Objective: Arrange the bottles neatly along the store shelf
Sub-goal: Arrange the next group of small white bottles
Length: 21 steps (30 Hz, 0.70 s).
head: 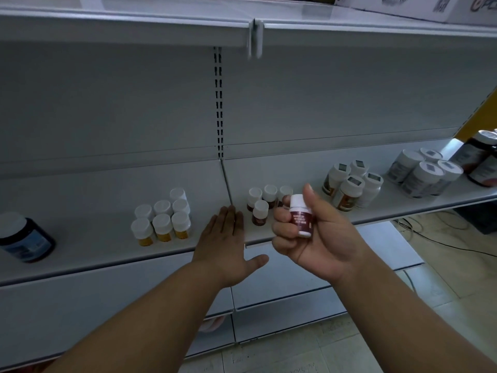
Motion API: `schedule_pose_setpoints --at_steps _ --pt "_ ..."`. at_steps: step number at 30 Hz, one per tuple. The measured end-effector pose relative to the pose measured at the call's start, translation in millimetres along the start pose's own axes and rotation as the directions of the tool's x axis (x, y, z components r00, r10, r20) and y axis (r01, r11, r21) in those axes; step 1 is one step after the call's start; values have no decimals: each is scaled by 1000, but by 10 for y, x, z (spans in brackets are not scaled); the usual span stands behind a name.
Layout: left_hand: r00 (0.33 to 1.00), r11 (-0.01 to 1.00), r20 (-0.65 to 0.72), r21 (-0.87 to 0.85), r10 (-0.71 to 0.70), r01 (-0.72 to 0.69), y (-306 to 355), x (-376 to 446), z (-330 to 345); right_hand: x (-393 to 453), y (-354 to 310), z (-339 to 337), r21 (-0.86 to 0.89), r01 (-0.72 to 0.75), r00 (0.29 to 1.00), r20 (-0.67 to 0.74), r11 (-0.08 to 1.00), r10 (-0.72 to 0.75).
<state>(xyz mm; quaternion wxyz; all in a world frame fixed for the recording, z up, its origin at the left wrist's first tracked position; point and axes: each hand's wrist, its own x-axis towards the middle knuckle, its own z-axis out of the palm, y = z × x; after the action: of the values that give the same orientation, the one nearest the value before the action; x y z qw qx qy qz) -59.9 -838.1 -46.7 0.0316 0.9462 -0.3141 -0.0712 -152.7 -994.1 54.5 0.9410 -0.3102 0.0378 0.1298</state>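
My right hand (317, 238) grips a small maroon-labelled bottle with a white cap (300, 217), held upright in front of the shelf (94, 238). Just behind it stands a cluster of matching small maroon bottles (260, 212) on the shelf. My left hand (228, 238) lies flat, palm down, fingers together, at the shelf's front edge beside that cluster and holds nothing. To the left stands a group of several yellow bottles with white caps (162, 220).
A dark blue-labelled jar (25, 239) sits at the far left. Right of centre are white bottles with orange labels (352, 184), grey-labelled white jars (425, 172) and dark jars (481, 160). An upper shelf (161, 25) overhangs. Cables lie on the tiled floor (443, 238).
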Motion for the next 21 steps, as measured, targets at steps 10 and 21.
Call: schedule_pose_setpoints --at_steps 10,21 --pt "1000 1000 -11 4 3 -3 -10 6 13 -68 3 77 -168 8 1000 -15 986 -10" --pt "1000 1000 -21 -15 3 -3 -12 -3 16 -49 12 134 -214 18 993 -113 977 -43"
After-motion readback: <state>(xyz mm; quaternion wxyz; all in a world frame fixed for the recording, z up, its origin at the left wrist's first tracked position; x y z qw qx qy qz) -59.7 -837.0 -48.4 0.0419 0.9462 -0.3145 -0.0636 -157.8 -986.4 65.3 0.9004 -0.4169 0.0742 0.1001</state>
